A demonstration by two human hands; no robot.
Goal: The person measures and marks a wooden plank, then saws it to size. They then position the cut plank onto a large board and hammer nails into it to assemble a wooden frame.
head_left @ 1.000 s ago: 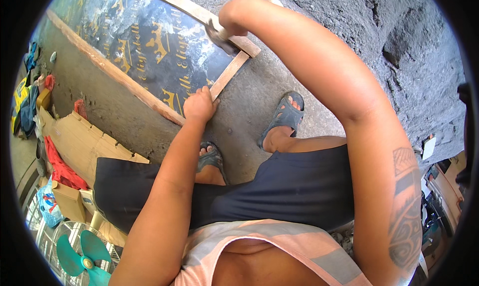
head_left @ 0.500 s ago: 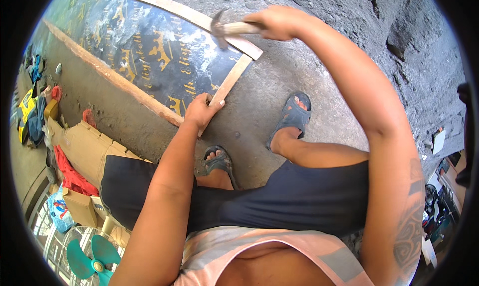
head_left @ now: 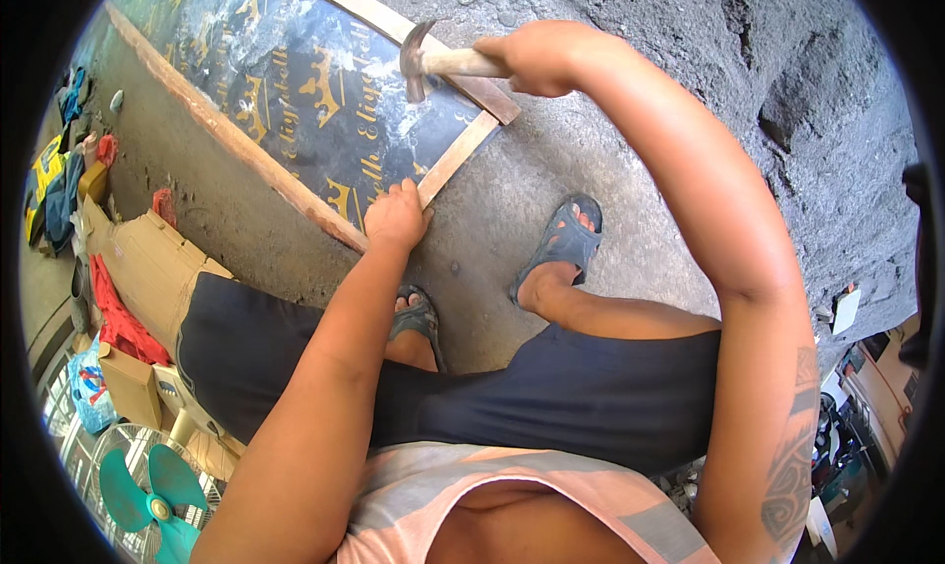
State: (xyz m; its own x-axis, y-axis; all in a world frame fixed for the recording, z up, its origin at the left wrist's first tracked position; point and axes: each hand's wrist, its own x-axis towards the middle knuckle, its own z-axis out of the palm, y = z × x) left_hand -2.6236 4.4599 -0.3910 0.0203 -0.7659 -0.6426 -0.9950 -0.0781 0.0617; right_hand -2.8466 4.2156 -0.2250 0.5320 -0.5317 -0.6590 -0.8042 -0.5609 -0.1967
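My right hand (head_left: 546,57) is closed round the wooden handle of a claw hammer (head_left: 463,63). The curved metal head is over the far wooden strip near the corner of a framed panel; whether it touches the wood I cannot tell. Dark with gold crown prints and whitish smears, the panel (head_left: 295,111) lies low over the ground. My left hand (head_left: 397,215) grips the short end strip (head_left: 461,156) near its lower end, fingers over the wood, thumb hidden. A long wooden strip (head_left: 217,126) runs along the panel's left side.
My sandalled feet (head_left: 561,239) stand on the concrete floor close to the panel's end. Rough grey rock (head_left: 689,101) rises at the right. At the left are flattened cardboard (head_left: 148,259), a red cloth (head_left: 123,313), and a fan with green blades (head_left: 157,505).
The hammer head has shifted slightly left near the panel's corner. My left thumb, visible before, is now out of sight behind the hand. The whole view has shifted a little.
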